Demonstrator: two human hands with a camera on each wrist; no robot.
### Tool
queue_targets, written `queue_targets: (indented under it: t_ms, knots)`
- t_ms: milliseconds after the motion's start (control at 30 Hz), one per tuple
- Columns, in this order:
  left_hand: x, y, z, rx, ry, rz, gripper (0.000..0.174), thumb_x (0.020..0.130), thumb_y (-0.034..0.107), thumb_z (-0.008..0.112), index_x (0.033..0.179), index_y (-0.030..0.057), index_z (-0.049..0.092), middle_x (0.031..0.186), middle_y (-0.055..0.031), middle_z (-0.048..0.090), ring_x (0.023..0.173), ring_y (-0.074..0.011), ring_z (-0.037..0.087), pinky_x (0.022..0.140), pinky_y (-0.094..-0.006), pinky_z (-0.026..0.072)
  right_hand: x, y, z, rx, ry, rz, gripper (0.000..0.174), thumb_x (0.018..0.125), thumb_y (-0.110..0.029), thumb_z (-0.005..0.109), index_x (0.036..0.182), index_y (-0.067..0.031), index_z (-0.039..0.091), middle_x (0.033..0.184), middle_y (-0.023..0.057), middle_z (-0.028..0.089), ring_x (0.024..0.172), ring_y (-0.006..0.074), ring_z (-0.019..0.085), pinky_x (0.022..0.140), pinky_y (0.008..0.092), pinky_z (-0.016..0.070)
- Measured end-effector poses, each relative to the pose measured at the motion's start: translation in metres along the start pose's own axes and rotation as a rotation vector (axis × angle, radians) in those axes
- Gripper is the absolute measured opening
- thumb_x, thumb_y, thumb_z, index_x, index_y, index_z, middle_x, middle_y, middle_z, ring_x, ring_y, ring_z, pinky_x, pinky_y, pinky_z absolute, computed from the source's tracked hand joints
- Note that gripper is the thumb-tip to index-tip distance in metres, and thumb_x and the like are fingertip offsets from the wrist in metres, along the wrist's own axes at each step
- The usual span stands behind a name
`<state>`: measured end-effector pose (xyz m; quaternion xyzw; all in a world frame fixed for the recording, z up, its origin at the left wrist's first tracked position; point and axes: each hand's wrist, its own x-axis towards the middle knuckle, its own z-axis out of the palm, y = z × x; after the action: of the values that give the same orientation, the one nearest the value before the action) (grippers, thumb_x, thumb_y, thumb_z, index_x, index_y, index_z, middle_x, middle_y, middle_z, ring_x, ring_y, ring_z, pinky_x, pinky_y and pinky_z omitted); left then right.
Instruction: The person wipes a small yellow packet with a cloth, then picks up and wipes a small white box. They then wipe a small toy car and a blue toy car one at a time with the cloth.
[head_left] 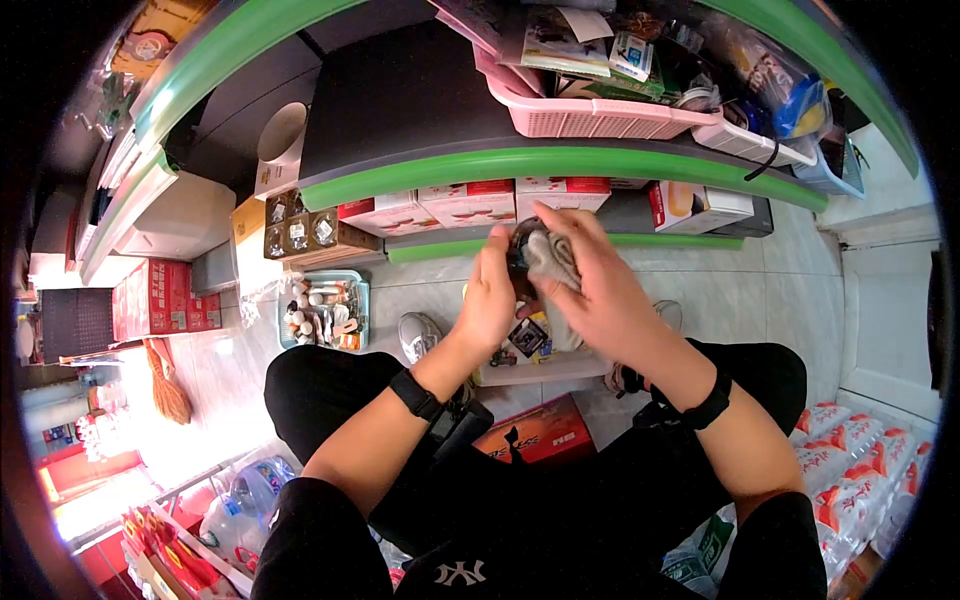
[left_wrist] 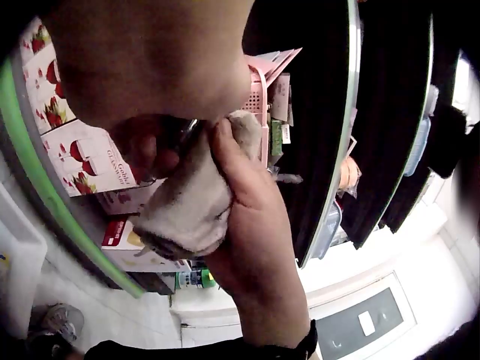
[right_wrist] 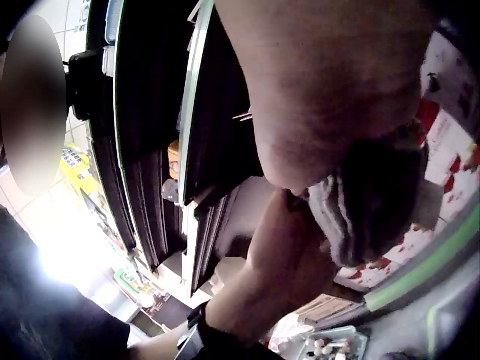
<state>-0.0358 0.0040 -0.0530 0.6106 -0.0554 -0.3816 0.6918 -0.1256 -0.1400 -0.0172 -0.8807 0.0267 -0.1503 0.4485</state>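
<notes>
In front of the shelf, both hands meet over a small dark, shiny object of a kind I cannot tell. My left hand grips it from the left, with the thumb up along its side. A greyish-white cloth is bunched in my right hand and lies against the object. In the left wrist view the cloth hangs below the right thumb, and only a sliver of the dark object shows. The right wrist view has the folded cloth between the hands, with the object hidden.
Ahead is a green-edged shelf bearing a pink basket of packets. Boxed glassware sits beneath. On the floor are a light-blue basket of small goods, a pale tray between the feet, and a red box.
</notes>
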Motion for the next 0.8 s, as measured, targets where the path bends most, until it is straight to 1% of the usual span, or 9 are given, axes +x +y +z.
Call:
queue_targets:
  t_ms: [133, 167, 267, 300, 367, 500, 600, 733, 800]
  knots:
    - [0.0, 0.015, 0.006, -0.063, 0.077, 0.024, 0.052, 0.11, 0.053, 0.031, 0.113, 0.0102, 0.061, 0.085, -0.0008, 0.062, 0.066, -0.0097, 0.053, 0.052, -0.0268, 0.04, -0.002, -0.016, -0.004, -0.069, -0.099, 0.039, 0.081, 0.088, -0.013, 0.07, 0.158, -0.0038, 0.03, 0.131, 0.0236, 0.051, 0.107, 0.0451, 0.064, 0.086, 0.0493, 0.0554]
    - [0.004, 0.014, 0.006, -0.094, 0.08, 0.047, 0.059, 0.111, 0.051, 0.026, 0.11, 0.004, 0.062, 0.082, -0.0026, 0.061, 0.059, -0.0111, 0.054, 0.046, -0.0245, 0.0385, 0.0, -0.017, -0.008, -0.095, -0.091, 0.047, 0.079, 0.088, -0.013, 0.07, 0.155, -0.0037, 0.032, 0.129, 0.0237, 0.052, 0.106, 0.0455, 0.064, 0.085, 0.0498, 0.0554]
    - [0.015, 0.025, -0.009, -0.163, -0.182, 0.097, 0.064, 0.11, 0.052, 0.021, 0.105, 0.0031, 0.062, 0.082, -0.0041, 0.061, 0.051, -0.0134, 0.049, 0.042, -0.0267, 0.0309, 0.002, -0.011, -0.021, -0.126, -0.06, 0.072, 0.07, 0.086, -0.013, 0.072, 0.146, -0.0033, 0.036, 0.122, 0.0233, 0.055, 0.104, 0.0461, 0.064, 0.081, 0.0507, 0.055]
    - [0.014, 0.032, 0.001, -0.211, -0.073, 0.096, 0.067, 0.11, 0.053, 0.017, 0.103, 0.0023, 0.062, 0.078, -0.0047, 0.06, 0.045, -0.014, 0.044, 0.041, -0.0286, 0.025, 0.001, -0.007, -0.026, -0.107, -0.047, 0.085, 0.066, 0.086, -0.013, 0.072, 0.142, -0.0033, 0.038, 0.119, 0.0228, 0.056, 0.103, 0.046, 0.064, 0.08, 0.0508, 0.0547]
    - [0.017, 0.03, -0.003, -0.248, -0.113, 0.078, 0.065, 0.11, 0.051, 0.019, 0.102, 0.0028, 0.062, 0.075, -0.0043, 0.059, 0.046, -0.0138, 0.044, 0.041, -0.0286, 0.0257, 0.001, -0.009, -0.028, -0.048, 0.002, 0.113, 0.052, 0.083, -0.011, 0.074, 0.124, -0.0039, 0.044, 0.11, 0.0199, 0.059, 0.098, 0.0457, 0.064, 0.079, 0.0508, 0.0533]
    - [0.012, 0.023, 0.007, -0.21, -0.037, -0.03, 0.062, 0.11, 0.049, 0.02, 0.103, 0.0039, 0.061, 0.07, -0.0037, 0.057, 0.046, -0.0137, 0.042, 0.041, -0.0287, 0.0263, 0.002, -0.013, -0.024, -0.079, 0.024, -0.057, 0.049, 0.082, -0.008, 0.073, 0.123, -0.0026, 0.047, 0.111, 0.02, 0.058, 0.098, 0.0451, 0.063, 0.08, 0.0493, 0.0525]
    - [0.007, 0.002, 0.009, -0.146, -0.188, -0.037, 0.06, 0.11, 0.052, 0.022, 0.105, 0.0054, 0.06, 0.071, -0.0033, 0.058, 0.047, -0.0139, 0.045, 0.042, -0.0288, 0.0301, 0.0, -0.01, -0.018, -0.13, 0.081, -0.036, 0.047, 0.082, -0.006, 0.073, 0.122, -0.002, 0.049, 0.111, 0.02, 0.057, 0.099, 0.0446, 0.062, 0.081, 0.0482, 0.0524]
    - [-0.006, -0.005, 0.021, -0.079, -0.064, -0.295, 0.058, 0.108, 0.058, 0.028, 0.106, 0.0085, 0.059, 0.069, -0.0024, 0.058, 0.051, -0.0136, 0.051, 0.048, -0.0293, 0.0432, 0.008, 0.002, -0.019, -0.204, 0.22, -0.063, 0.045, 0.082, -0.007, 0.073, 0.12, -0.0017, 0.051, 0.11, 0.0187, 0.059, 0.095, 0.0432, 0.064, 0.079, 0.0483, 0.0528]
    - [0.0, -0.007, 0.015, -0.108, -0.131, -0.171, 0.059, 0.107, 0.058, 0.028, 0.105, 0.0093, 0.061, 0.071, -0.0033, 0.061, 0.052, -0.014, 0.053, 0.053, -0.0277, 0.0512, 0.009, 0.0, -0.021, -0.177, 0.186, -0.023, 0.044, 0.082, -0.007, 0.074, 0.119, -0.0024, 0.052, 0.11, 0.0182, 0.059, 0.094, 0.0427, 0.064, 0.078, 0.0483, 0.0531]
